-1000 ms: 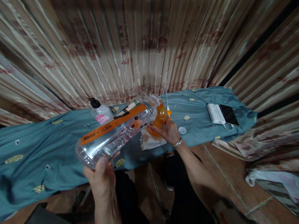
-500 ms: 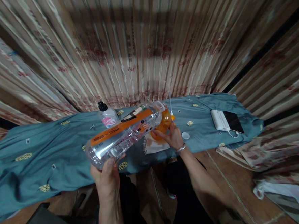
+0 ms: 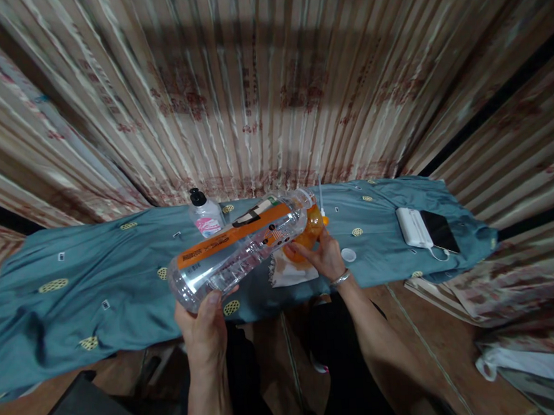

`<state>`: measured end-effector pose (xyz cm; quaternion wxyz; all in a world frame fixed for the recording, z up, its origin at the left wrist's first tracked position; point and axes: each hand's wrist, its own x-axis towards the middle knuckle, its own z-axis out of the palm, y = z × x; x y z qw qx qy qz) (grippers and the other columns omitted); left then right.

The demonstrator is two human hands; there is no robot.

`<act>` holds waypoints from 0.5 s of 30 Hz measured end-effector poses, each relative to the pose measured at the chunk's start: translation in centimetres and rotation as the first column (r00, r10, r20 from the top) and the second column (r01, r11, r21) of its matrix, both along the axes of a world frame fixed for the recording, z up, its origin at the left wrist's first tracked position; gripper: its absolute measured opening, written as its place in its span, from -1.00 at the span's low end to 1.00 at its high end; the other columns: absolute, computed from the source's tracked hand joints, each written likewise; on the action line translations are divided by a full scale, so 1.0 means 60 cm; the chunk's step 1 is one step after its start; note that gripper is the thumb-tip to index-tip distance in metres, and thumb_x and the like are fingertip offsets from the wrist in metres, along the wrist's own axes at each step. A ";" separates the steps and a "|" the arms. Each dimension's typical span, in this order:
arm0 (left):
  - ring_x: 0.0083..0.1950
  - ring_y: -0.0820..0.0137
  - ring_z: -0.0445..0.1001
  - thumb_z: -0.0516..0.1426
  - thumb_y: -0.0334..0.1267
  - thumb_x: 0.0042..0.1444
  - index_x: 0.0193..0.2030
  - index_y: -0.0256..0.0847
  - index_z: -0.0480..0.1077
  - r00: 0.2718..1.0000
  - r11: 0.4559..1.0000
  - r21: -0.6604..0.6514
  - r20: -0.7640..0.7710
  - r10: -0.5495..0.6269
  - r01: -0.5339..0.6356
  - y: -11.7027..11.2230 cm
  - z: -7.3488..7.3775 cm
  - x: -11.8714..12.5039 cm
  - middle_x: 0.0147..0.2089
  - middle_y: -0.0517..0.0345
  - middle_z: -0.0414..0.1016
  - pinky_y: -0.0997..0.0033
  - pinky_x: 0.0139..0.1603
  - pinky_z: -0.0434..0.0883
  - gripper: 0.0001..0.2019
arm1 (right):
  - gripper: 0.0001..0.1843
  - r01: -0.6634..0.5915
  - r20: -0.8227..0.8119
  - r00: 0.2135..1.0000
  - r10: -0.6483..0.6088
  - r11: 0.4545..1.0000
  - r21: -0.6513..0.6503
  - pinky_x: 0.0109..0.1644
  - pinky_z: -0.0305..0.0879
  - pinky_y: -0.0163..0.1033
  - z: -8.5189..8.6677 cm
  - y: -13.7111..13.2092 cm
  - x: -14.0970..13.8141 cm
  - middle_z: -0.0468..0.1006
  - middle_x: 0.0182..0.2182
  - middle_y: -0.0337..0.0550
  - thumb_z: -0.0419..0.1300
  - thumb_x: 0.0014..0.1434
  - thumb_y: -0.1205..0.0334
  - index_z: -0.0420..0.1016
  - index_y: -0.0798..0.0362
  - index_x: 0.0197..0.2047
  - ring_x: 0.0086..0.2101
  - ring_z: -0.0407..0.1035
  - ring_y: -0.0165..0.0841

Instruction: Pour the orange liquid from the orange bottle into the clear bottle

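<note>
My left hand (image 3: pixel 204 328) grips the base of a large clear plastic bottle (image 3: pixel 235 247) with an orange label, tipped on its side with its open neck over an orange container (image 3: pixel 312 227). My right hand (image 3: pixel 323 255) is closed around that orange container, which stands on a white cloth (image 3: pixel 290 274) on the table. A white bottle cap (image 3: pixel 348 254) lies just right of my right hand. Whether liquid is flowing I cannot tell.
A teal patterned cloth (image 3: pixel 98 281) covers the long table. A small clear bottle with a black cap (image 3: pixel 205 219) stands at the back. A white power bank (image 3: pixel 413 227) and a black phone (image 3: pixel 440 230) lie at the right. Striped curtains (image 3: pixel 261 96) hang behind.
The view has shifted slightly, moving everything down and right in frame. Both hands keep their hold; the big bottle stays tipped over the orange container.
</note>
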<state>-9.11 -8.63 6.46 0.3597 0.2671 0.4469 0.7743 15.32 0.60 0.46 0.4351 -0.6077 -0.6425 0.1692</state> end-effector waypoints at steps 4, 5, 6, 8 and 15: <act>-0.26 0.31 0.59 0.54 -0.08 -0.32 -0.03 -0.12 0.61 1.000 1.000 -0.007 0.019 0.014 -0.014 -0.001 0.001 0.001 -0.06 0.05 0.61 0.33 -0.35 0.64 -0.39 | -0.04 -0.010 0.013 1.000 0.009 1.000 0.025 -0.19 0.58 0.08 -0.003 0.002 0.003 0.73 -0.19 0.13 0.22 0.10 -0.55 0.44 0.13 0.21 -0.24 0.66 0.06; -0.26 0.32 0.59 0.54 -0.09 -0.33 -0.04 -0.11 0.62 1.000 1.000 -0.008 0.023 0.017 -0.017 -0.001 0.002 0.001 -0.07 0.06 0.61 0.33 -0.35 0.64 -0.38 | -0.04 -0.012 0.018 1.000 0.012 1.000 0.029 -0.18 0.58 0.08 -0.003 0.002 0.003 0.73 -0.18 0.13 0.21 0.10 -0.56 0.44 0.13 0.21 -0.23 0.66 0.07; -0.27 0.32 0.59 0.55 -0.09 -0.35 -0.04 -0.10 0.62 0.999 1.000 -0.008 0.028 0.021 -0.021 -0.001 0.002 0.002 -0.08 0.07 0.61 0.33 -0.36 0.64 -0.37 | -0.04 -0.014 0.022 1.000 0.014 0.999 0.030 -0.18 0.58 0.08 -0.003 0.003 0.004 0.73 -0.18 0.14 0.20 0.10 -0.56 0.44 0.13 0.20 -0.23 0.66 0.07; -0.27 0.32 0.59 0.55 -0.09 -0.37 -0.05 -0.10 0.62 0.999 1.000 -0.008 0.036 0.029 -0.029 -0.001 0.004 0.002 -0.09 0.09 0.61 0.33 -0.38 0.64 -0.37 | -0.01 -0.012 0.023 1.000 0.012 1.000 0.023 -0.21 0.58 0.06 -0.003 0.003 0.004 0.74 -0.18 0.15 0.19 0.09 -0.58 0.43 0.14 0.21 -0.24 0.66 0.06; -0.27 0.33 0.59 0.54 -0.07 -0.34 -0.03 -0.12 0.61 1.000 1.000 0.002 0.020 0.020 -0.020 0.002 0.004 0.005 -0.08 0.06 0.62 0.38 -0.38 0.62 -0.37 | 0.06 0.012 -0.006 1.000 -0.012 1.000 -0.005 -0.25 0.57 0.04 0.002 0.000 0.000 0.74 -0.22 0.17 0.20 0.02 -0.64 0.45 0.17 0.17 -0.27 0.66 0.06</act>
